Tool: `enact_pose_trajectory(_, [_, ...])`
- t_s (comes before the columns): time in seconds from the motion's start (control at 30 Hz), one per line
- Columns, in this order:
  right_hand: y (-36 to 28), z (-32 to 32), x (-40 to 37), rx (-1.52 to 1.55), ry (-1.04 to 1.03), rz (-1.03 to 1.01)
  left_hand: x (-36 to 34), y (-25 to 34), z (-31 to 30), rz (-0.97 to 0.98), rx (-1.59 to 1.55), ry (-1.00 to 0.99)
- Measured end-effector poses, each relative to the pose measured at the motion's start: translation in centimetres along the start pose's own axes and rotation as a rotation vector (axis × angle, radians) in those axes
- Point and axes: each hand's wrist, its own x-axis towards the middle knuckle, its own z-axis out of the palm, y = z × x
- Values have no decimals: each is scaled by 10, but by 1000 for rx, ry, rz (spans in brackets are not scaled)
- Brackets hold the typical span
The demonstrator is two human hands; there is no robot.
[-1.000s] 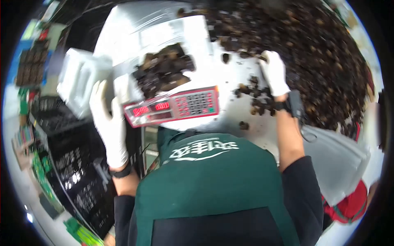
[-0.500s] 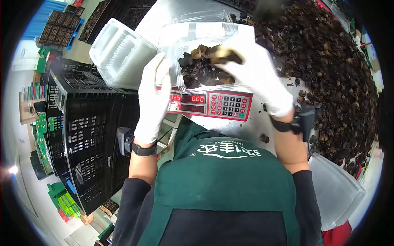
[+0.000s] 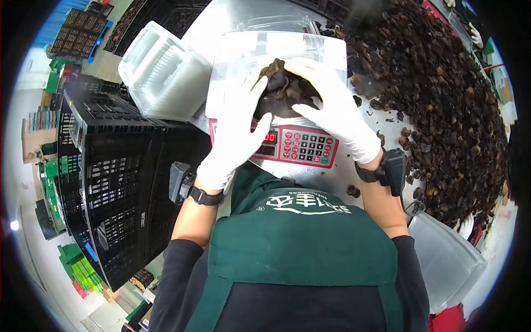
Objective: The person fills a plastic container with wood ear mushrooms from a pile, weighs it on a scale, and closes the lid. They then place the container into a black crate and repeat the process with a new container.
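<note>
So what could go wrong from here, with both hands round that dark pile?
Loose pieces at the top of the pile might tumble out between the left hand and right hand. Any weight from the hands could skew the scale's reading, and the left one partly covers its display. The tilted tray stack might topple if bumped.

Scale [image 3: 306, 145] between stacked trays [image 3: 166, 74] and mushroom heap [image 3: 442, 105], crates [image 3: 121, 182] leftmost

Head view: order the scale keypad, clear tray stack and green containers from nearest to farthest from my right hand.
1. Scale keypad, just below the right hand.
2. Clear tray stack, left, beyond the left hand.
3. Green containers, lower far left.
</note>
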Motion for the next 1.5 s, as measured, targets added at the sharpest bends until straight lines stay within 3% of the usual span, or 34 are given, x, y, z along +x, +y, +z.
enact_pose_trajectory(0.07, [3, -3, -9, 118, 5, 75, 2, 2, -7, -60, -105, -3])
enact_pose_trajectory(0.17, [-3, -8, -12, 91, 128, -15, 7, -8, -11, -134, -178, 86])
enact_pose_trajectory(0.27, [-7, -19, -19, -26, 180, 32, 33, -24, -33, -234, -198, 192])
enact_pose_trajectory(0.43, [16, -29, -49, -10, 358, 157, 79, -52, -56, -158, -118, 129])
enact_pose_trajectory(0.53, [18, -34, -72, 51, 421, 297, 99, -89, -38, -133, -7, 14])
enact_pose_trajectory(0.63, [25, -35, -93, 48, 470, 391, 119, -105, -11, -257, 21, -11])
enact_pose_trajectory(0.73, [31, -36, -109, 44, 466, 449, 137, -136, 17, -85, 181, 103])
enact_pose_trajectory(0.77, [33, -34, -113, 57, 467, 450, 138, -137, 20, -83, 257, 53])
enact_pose_trajectory(0.83, [29, -31, -113, 126, 449, 522, 140, -116, 14, -74, 406, -45])
enact_pose_trajectory(0.93, [32, -26, -113, 114, 429, 503, 126, -117, 33, -34, 371, 271])
enact_pose_trajectory(1.03, [33, -21, -106, 203, 436, 492, 105, -78, 2, -388, -337, 219])
enact_pose_trajectory(1.13, [13, -33, -86, 318, 292, 587, 62, -48, -21, -191, -375, 222])
enact_pose_trajectory(1.17, [10, -32, -80, 427, 296, 536, 44, -41, -26, -214, -443, 216])
enact_pose_trajectory(1.23, [14, -31, -72, 365, 204, 574, 20, -21, -39, -116, -129, 75])
enact_pose_trajectory(1.27, [14, -30, -68, 334, 154, 588, 7, -14, -34, -212, -194, 60])
enact_pose_trajectory(1.33, [18, -19, -63, 364, 85, 597, -7, -14, -21, -159, -214, 54])
enact_pose_trajectory(1.4, [18, -14, -56, 448, 54, 595, -10, -6, -20, -326, -404, 24])
enact_pose_trajectory(1.43, [19, -16, -54, 516, 56, 592, -11, 0, -19, -499, -496, -3])
enact_pose_trajectory(1.5, [22, -18, -54, 634, 66, 562, -17, -15, -12, -547, -451, -80])
